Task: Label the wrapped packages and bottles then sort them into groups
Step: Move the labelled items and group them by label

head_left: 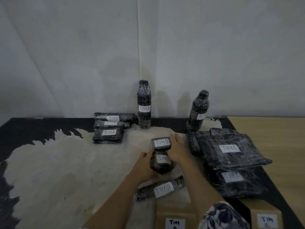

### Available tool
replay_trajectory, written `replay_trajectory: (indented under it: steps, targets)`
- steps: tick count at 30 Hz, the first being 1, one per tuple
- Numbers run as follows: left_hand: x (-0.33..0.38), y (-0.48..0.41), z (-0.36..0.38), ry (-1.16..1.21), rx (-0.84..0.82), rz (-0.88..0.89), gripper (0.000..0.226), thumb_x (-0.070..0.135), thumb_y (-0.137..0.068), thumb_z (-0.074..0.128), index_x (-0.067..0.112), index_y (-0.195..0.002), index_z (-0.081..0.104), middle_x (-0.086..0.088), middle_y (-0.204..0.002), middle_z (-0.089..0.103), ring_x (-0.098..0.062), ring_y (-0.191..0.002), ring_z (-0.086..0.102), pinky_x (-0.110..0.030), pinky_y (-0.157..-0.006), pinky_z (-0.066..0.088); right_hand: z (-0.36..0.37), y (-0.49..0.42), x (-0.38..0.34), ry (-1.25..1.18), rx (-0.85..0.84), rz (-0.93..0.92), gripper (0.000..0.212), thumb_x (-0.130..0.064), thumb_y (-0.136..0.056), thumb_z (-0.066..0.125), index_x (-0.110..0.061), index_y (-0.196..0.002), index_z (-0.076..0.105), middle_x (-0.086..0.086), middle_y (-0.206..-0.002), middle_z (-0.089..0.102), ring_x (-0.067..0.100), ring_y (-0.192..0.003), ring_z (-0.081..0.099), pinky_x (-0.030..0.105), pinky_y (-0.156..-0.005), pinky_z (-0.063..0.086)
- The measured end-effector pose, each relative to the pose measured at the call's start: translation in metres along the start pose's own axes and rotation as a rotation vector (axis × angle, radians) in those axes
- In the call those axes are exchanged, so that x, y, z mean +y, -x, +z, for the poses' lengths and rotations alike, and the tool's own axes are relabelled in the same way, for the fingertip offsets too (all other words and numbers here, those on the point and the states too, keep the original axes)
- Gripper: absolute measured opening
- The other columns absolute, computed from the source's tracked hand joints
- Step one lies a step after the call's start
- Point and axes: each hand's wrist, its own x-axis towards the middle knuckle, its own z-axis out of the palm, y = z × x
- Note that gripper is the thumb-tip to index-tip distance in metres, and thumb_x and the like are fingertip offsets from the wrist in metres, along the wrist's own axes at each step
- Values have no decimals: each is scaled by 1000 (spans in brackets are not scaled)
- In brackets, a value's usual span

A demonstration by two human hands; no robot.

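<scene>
Boxes of brown card stand at the bottom edge: a centre box (175, 212) and a right box (266, 219) labelled TIM C. Just above the centre box a lying bottle (160, 188), marked TIMB, rests on the table (66, 162). Above that, my left hand (145, 164) curls round the lower packet (162, 164), thumb on its top edge. My right hand (177, 149) lies with its fingers straight against the right side of the upper packet (161, 142), marked TIMB, which touches the lower one. At the right, two TIMC packages (229, 149) overlap. Further up, TIMA packets (109, 133) are stacked left of centre. A standing bottle (144, 104) marked TIMB is just beside them, against the wall, and a leaning bottle (197, 111) tilts above the TIMC packages.
</scene>
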Motion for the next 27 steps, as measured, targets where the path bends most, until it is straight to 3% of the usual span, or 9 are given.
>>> replay_trajectory:
  steps: [2,6,11,14,16,18,21,23,27]
  targets:
    - [1,-2,1,-33,19,3,91,14,-77,72,16,-148,15,-9,-135,32,-25,-123,40,-27,-103,33,-3,-7,-1,112,-66,-59,78,1,-86,43,-25,-151,9,-3,-157,6,29,-139,19,45,-115,24]
    - [0,-6,1,-31,49,32,85,10,-77,68,19,-146,19,-9,-135,35,-24,-122,42,-26,-99,36,-9,-16,0,238,-153,-81,70,-6,-85,51,-24,-147,24,4,-142,19,28,-126,29,38,-111,28]
    - [2,-14,1,-62,122,-23,64,10,-78,66,9,-135,35,-10,-131,42,-24,-117,44,-28,-92,41,-10,-20,3,147,-242,-89,79,-2,-79,57,-22,-147,24,3,-146,24,26,-129,35,39,-110,35]
    - [4,-15,5,-50,153,-179,39,14,-81,69,1,-112,49,-14,-114,55,-26,-104,55,-29,-77,45,-7,-21,6,90,-197,-64,79,-3,-78,56,-22,-147,24,2,-143,28,27,-126,37,41,-108,38]
    - [3,-17,8,-16,157,-283,25,20,-80,72,3,-88,55,-12,-92,61,-23,-84,61,-30,-71,47,-7,-20,6,73,-192,-61,80,-2,-78,55,-22,-148,21,2,-144,25,28,-128,34,41,-109,36]
    - [2,-18,12,-28,121,-310,25,24,-82,71,7,-73,55,-5,-71,57,-17,-67,57,-28,-70,49,-9,-17,7,74,-238,-58,88,0,-76,57,-23,-150,14,-1,-149,16,28,-132,28,40,-110,34]
    - [0,-21,17,39,156,-316,33,20,-83,69,2,-104,51,-11,-101,61,-21,-89,58,-27,-71,45,-12,-8,9,141,-357,-58,115,-5,-69,71,-26,-151,-6,-8,-155,-10,28,-141,8,40,-111,31]
    - [-1,-22,20,88,176,-297,35,18,-84,67,4,-107,46,-15,-112,59,-25,-95,58,-30,-75,48,-11,-4,9,157,-364,-51,125,-9,-66,78,-29,-150,-12,-7,-154,-22,27,-144,-3,41,-111,28]
    - [-5,-24,25,-62,189,-249,40,29,-84,65,9,-113,46,-11,-114,58,-26,-100,59,-31,-79,47,-6,-1,9,130,-270,-45,123,-11,-65,79,-26,-151,-7,0,-152,-16,29,-140,4,37,-110,29]
